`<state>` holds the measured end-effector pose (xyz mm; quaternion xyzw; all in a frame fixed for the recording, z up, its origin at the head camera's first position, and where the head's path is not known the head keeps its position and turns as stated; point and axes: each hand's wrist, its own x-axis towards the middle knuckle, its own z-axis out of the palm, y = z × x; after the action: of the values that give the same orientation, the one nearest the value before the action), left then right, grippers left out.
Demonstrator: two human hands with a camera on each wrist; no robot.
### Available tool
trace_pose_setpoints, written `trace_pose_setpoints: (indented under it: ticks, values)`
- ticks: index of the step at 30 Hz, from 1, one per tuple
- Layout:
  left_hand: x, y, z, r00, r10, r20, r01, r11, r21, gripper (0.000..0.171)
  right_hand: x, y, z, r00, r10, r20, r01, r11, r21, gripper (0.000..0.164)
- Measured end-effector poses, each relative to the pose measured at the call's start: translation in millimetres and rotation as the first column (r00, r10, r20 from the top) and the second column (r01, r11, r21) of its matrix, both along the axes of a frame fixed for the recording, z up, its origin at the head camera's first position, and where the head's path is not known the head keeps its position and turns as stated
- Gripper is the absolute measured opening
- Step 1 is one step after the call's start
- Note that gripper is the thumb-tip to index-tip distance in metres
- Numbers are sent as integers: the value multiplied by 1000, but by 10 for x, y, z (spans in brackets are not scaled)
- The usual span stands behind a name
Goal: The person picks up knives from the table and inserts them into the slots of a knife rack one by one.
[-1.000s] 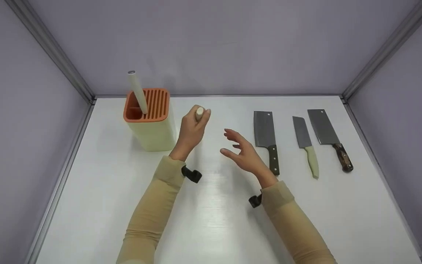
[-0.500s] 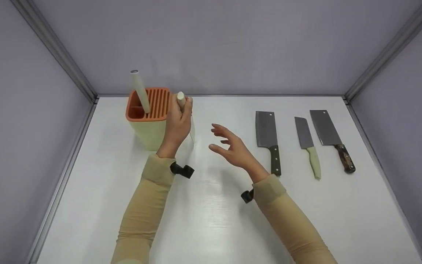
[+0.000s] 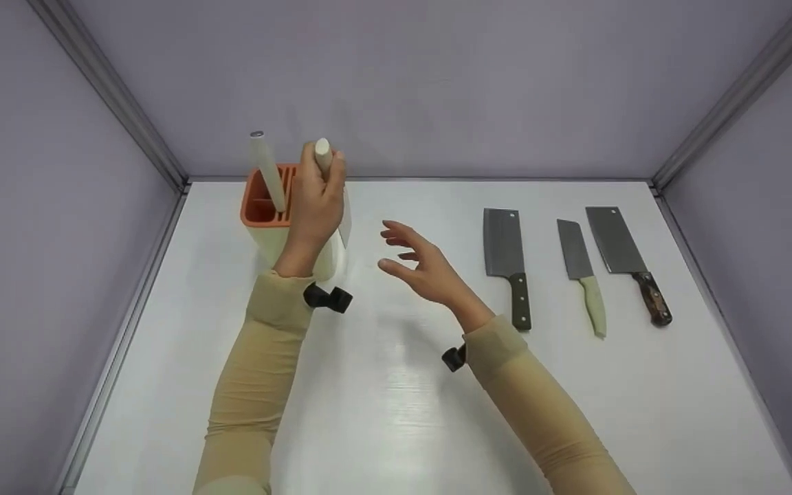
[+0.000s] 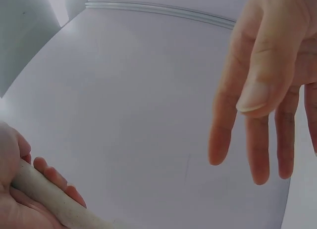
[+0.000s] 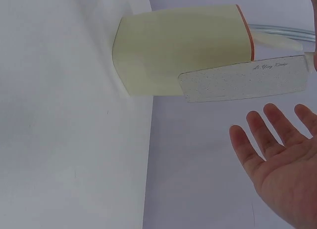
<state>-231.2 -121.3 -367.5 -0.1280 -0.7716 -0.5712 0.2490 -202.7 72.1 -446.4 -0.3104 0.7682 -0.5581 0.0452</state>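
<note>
Near the desk's [image 3: 382, 419] back-left corner, the left hand [image 3: 315, 213] curls its fingers round a knife [image 3: 323, 150] — its blade [image 5: 242, 81] beside the knife block [image 3: 267, 242]. The right hand [image 3: 429, 271] hovers, fingers spread.

Lilac-grey walls [image 3: 410, 82] with grey edging [image 3: 110, 96] border a glossy white tabletop [image 3: 382, 412].

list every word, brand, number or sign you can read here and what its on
"Ying": middle word of the script on the blade of the knife in the left hand.
Words either side: too small and blurred to be sure; the last may be "Kitchen".
No other text is readable.
</note>
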Motion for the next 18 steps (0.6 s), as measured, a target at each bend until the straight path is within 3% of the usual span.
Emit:
trace_pose_setpoints:
  ticks: [10, 18]
  values:
    - [-18, -106, 390, 995, 19, -99, -19, 1000, 1, 17, -27, -68, 60, 1000, 24, -10, -24, 1000, -13, 60]
    - [9, -144, 592, 977, 48, -208, -38, 998, 55, 10, -51, -145, 164, 999, 29, -33, -30, 999, -31, 59]
